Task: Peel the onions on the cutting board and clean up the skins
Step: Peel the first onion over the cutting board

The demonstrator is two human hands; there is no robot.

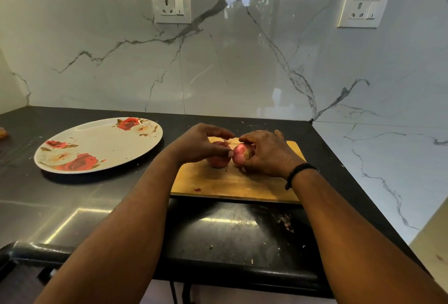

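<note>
Wooden and pale yellow, the cutting board [232,182] lies on the black counter [101,197] in front of you, with both of your hands above its far half. Your right hand [264,153] curls around a red onion [240,154], holding it just off the board with its hairy root end turned toward you. Your left hand [201,143] reaches in from the other side, its thumb and forefinger pinched at the onion's skin on its left face. A second red onion [218,161] sits on the board directly under your left hand, touching or nearly touching the held one; part of it is hidden by your fingers. A small purple scrap of skin [198,190] lies near the board's front edge. To the left of the board, apart from it, rests a white oval plate [101,143] printed with red roses. More flecks of skin [286,222] are scattered on the counter nearer you, right of centre. A black band [299,170] circles your right wrist.
</note>
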